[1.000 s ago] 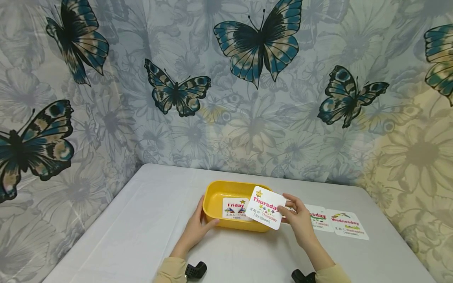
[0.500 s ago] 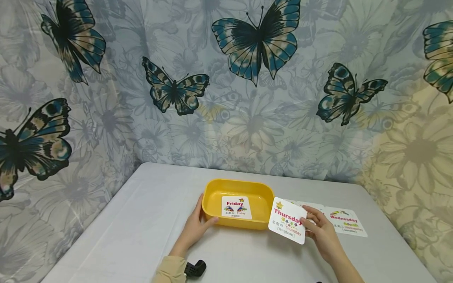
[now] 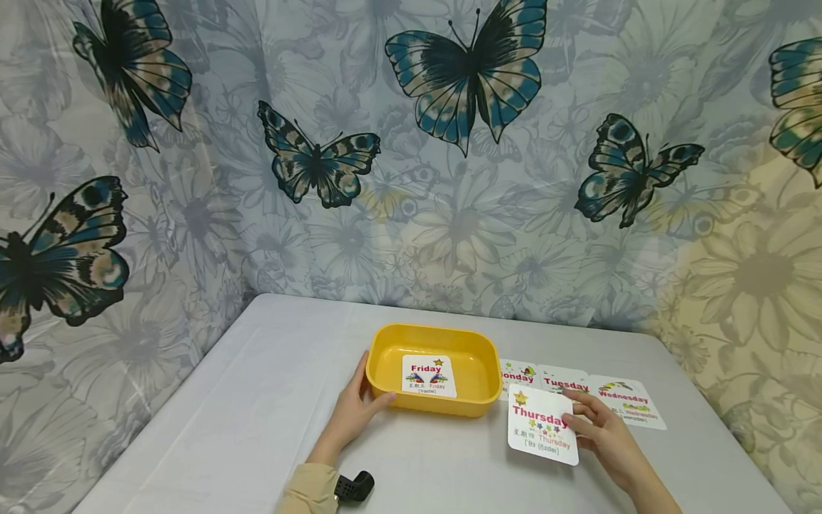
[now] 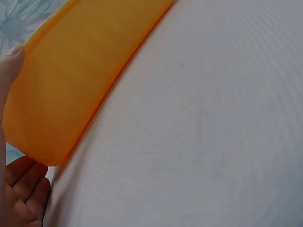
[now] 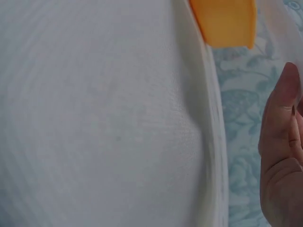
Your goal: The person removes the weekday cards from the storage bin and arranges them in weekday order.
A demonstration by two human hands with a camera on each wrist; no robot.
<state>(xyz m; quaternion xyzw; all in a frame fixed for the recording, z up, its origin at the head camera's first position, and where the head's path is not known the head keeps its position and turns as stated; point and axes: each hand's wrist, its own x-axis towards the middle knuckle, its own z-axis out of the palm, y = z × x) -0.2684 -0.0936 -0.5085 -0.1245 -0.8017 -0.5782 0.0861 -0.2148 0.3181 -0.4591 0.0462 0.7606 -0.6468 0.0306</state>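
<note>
My left hand [image 3: 352,412] grips the left end of a yellow plastic box [image 3: 478,407], thumb at the front rim and fingers round the side. In the left wrist view the thumb lies against the wall of the box [image 4: 71,85]. A Friday flashcard [image 3: 428,376] lies inside the box. To the right, my right hand [image 3: 604,435] pinches a white Thursday flashcard [image 3: 542,426] by its right edge, thumb on the printed face. That card is tilted up, in front of the laid-out cards. Only a pale edge of it shows in the right wrist view.
A Monday card [image 3: 517,373], a Tuesday card [image 3: 565,380] and a Wednesday card [image 3: 628,401] lie in a row right of the box, partly covered. The white tablecloth [image 3: 225,421] covers the table, and a butterfly-patterned curtain [image 3: 462,235] hangs behind.
My right hand has moved the Thursday card from over the box to the right and towards me, uncovering the Friday card. The left hand stays on the box.
</note>
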